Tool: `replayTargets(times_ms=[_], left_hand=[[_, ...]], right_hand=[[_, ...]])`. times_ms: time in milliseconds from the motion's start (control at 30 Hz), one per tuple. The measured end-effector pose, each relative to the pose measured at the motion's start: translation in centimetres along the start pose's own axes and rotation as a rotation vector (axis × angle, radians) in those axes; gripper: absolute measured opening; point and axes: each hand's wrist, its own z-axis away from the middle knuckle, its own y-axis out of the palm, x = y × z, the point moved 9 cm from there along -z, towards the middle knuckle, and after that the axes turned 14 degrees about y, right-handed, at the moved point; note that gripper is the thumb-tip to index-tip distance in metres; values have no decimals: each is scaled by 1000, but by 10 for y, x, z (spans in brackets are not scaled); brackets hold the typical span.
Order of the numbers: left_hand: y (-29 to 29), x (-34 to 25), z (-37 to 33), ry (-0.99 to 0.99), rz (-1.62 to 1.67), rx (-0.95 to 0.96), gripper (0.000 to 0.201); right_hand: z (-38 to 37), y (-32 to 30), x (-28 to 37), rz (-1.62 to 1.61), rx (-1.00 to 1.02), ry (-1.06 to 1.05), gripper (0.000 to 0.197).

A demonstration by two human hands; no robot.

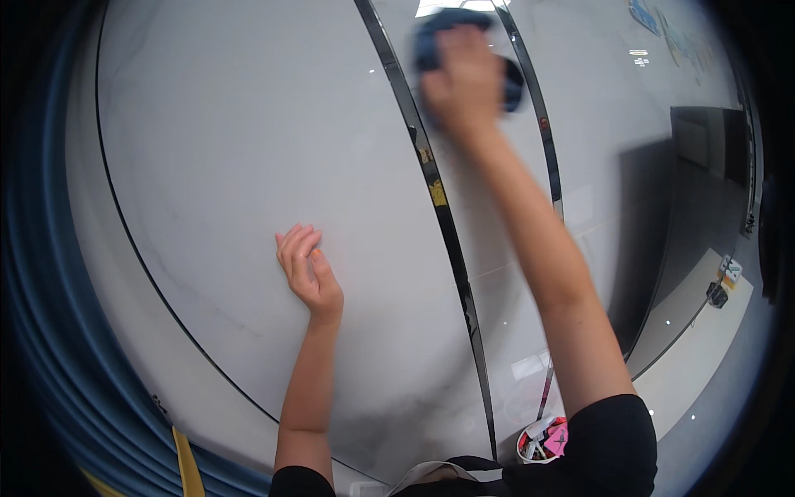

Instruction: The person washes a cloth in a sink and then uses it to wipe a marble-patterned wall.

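Two hands meet a glossy white wall panel (232, 149). The right hand (465, 74) presses a blue cloth (432, 37), its grip closed over it, high up beside a black metal strip (439, 207). The left hand (308, 273) rests open-fingered, flat against the panel, holding nothing.

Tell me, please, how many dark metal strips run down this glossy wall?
2. One dark strip runs between the left hand and the right arm; a second strip runs just right of the right hand, which presses a blue cloth. Others may lie outside the view.
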Motion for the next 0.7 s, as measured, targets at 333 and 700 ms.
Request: replayTargets(times_ms=[333, 700], left_hand=[[-36, 1, 59, -86, 4, 71, 23], [-84, 28, 113, -234, -142, 269, 19]], right_hand=[[96, 17, 145, -493, 467, -149, 55], [28, -98, -164, 278, 345, 300, 49]])
